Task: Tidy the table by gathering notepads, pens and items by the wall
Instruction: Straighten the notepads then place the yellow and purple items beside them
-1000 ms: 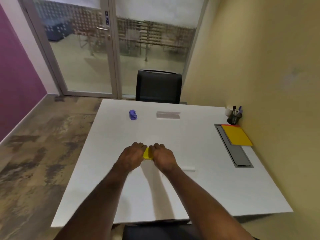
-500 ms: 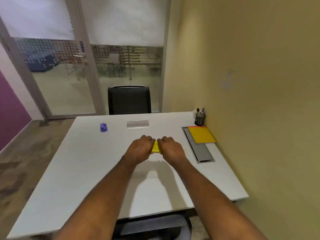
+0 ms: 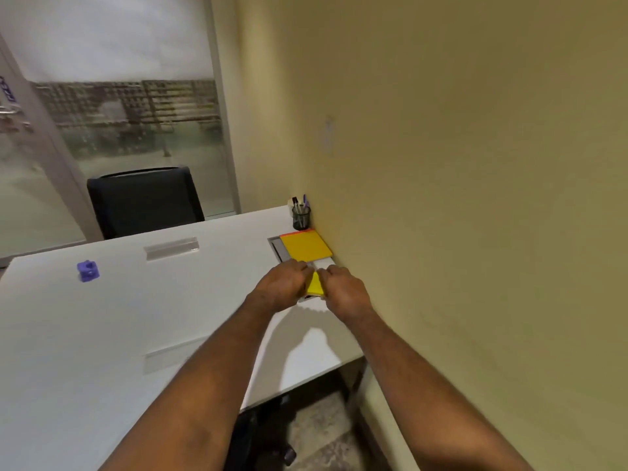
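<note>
White bench (image 3: pixel 85 334) against a tan wall (image 3: pixel 441 164), glass door and black chair (image 3: pixel 146 198) in the upper left of the frame.

Fingers (image 3: pixel 299 268): both sets curled tight on a small yellow pad (image 3: pixel 315 284), left hand (image 3: pixel 282 287) and right hand (image 3: pixel 343 290) pinching it from either side, just right of frame centre. Pad looks lifted slightly, lower edge near the bench; can't tell if it touches. It sits over the grey cable tray (image 3: pixel 283 249), just below the big yellow notepad (image 3: pixel 306 246) lying by the wall. Pen cup (image 3: pixel 301 217) stands in the corner just above that.

Risks, my read:
- Pad set down half over the tray lid could tip or slide off; it needs flat support.
- Pushing it in could shove the notepad into the pen cup.
- Right knuckles are close to the wall, so there is little room to release.

Outward: purple block (image 3: pixel 88 270) at the left and a clear strip (image 3: pixel 171 248) at upper centre are well apart from the wall pile, not gathered yet.
</note>
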